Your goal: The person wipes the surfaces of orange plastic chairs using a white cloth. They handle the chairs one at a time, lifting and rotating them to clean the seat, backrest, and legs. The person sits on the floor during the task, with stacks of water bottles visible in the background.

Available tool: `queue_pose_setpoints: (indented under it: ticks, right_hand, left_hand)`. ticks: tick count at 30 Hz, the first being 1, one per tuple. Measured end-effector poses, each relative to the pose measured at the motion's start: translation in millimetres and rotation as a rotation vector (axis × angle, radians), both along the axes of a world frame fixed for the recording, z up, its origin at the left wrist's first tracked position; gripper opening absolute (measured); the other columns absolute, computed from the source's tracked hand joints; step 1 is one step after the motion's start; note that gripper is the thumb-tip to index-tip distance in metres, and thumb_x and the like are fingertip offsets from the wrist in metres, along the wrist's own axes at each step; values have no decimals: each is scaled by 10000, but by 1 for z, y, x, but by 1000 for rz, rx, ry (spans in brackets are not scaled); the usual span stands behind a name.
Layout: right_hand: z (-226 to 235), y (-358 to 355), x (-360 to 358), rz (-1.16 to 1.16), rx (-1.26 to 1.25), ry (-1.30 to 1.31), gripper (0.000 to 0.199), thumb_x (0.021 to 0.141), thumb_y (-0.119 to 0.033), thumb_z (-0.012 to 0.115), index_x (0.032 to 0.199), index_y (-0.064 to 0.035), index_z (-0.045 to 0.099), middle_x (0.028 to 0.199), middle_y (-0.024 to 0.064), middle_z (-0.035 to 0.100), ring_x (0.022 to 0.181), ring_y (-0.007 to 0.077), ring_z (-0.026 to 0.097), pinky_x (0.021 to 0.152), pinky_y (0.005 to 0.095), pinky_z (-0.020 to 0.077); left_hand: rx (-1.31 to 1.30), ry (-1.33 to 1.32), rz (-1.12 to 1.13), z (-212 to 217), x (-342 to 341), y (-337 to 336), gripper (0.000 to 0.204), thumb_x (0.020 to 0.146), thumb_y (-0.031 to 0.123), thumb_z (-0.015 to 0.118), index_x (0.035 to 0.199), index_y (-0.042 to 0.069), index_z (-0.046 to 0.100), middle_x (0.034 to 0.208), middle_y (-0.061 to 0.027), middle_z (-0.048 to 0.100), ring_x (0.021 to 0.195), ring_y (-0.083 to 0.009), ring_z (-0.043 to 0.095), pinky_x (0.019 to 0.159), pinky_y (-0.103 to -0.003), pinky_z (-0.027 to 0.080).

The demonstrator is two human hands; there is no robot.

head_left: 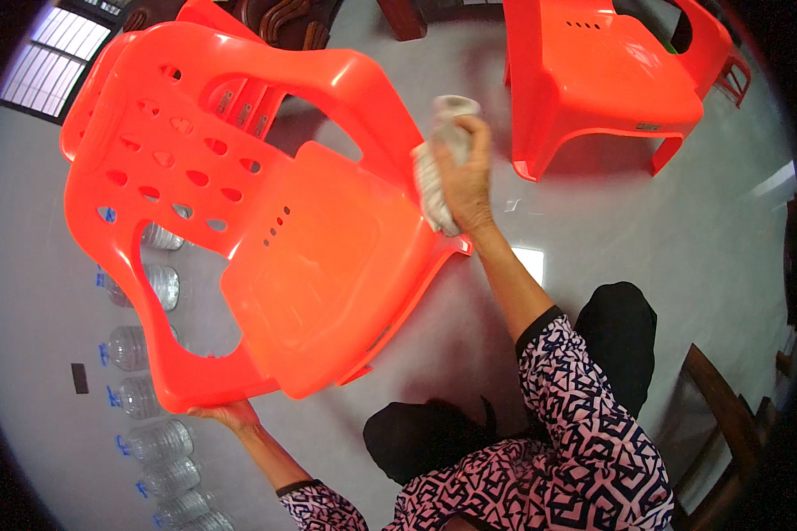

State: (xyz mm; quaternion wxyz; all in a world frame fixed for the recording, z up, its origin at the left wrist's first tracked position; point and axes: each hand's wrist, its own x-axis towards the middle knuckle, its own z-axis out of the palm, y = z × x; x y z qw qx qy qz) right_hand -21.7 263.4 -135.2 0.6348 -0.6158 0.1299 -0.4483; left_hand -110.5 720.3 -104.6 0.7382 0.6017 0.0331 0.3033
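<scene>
A red plastic armchair (328, 257) with drop-shaped holes in its backrest is tilted in front of me. My left hand (228, 414) grips its near left arm from below; the fingers are mostly hidden behind the plastic. At the chair's right side, my right hand (469, 181) is closed around a crumpled whitish cloth (434, 190). That cloth lies against the outer side of the right arm and front leg, and its upper end is slightly blurred.
Another red plastic chair (611, 80) stands at the far right. More red chairs (88, 106) are behind the tilted one. Several clear water bottles with blue caps (142, 396) line the left wall. Dark wooden furniture (726, 398) is at the lower right.
</scene>
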Motion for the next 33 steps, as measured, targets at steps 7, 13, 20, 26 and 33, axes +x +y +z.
queue_pose_setpoints:
  ticks: [7, 13, 20, 26, 33]
  right_hand:
    - [-70, 0, -23, 393, -57, 212, 361, 828, -151, 642, 1180, -77, 610, 1279, 146, 400, 1218, 303, 423, 1051, 399, 348]
    - [-133, 3, -33, 328, -67, 395, 277, 905, -221, 557, 1137, -118, 666, 1178, 148, 517, 1128, 301, 486, 1007, 392, 375]
    - [-166, -30, -36, 350, -496, 1062, 284, 881, -295, 564, 1055, -104, 681, 1080, 187, 641, 1038, 348, 602, 893, 443, 482]
    - [-242, -51, -40, 260, -258, 1113, 319, 852, -319, 589, 976, -42, 687, 908, 190, 673, 839, 318, 654, 754, 425, 511]
    - [-280, -36, -3, 509, -191, 889, 373, 901, -334, 530, 825, 12, 648, 787, 128, 628, 708, 246, 582, 635, 393, 460]
  left_hand:
    - [681, -247, 813, 10, -48, -44, 379, 952, 193, 525, 1275, 6, 458, 1223, -113, 496, 1110, -243, 488, 971, -390, 406]
    - [989, -162, 170, 8, -18, -141, 166, 866, 59, 600, 1024, 7, 603, 1099, -130, 535, 1057, -269, 494, 969, -395, 371]
    - [1278, 4, -447, -12, 17, -214, 509, 771, 251, 751, 1209, 70, 568, 1231, -180, 485, 1172, -344, 429, 988, -459, 360]
    - [1667, -8, -486, -6, 17, -245, 1030, 643, 527, 786, 1462, 112, 319, 1411, -243, 349, 1295, -399, 346, 1065, -519, 299]
    - [1746, -35, -398, -10, 13, -245, 996, 662, 523, 771, 1449, 92, 337, 1410, -245, 353, 1281, -405, 358, 1055, -515, 312]
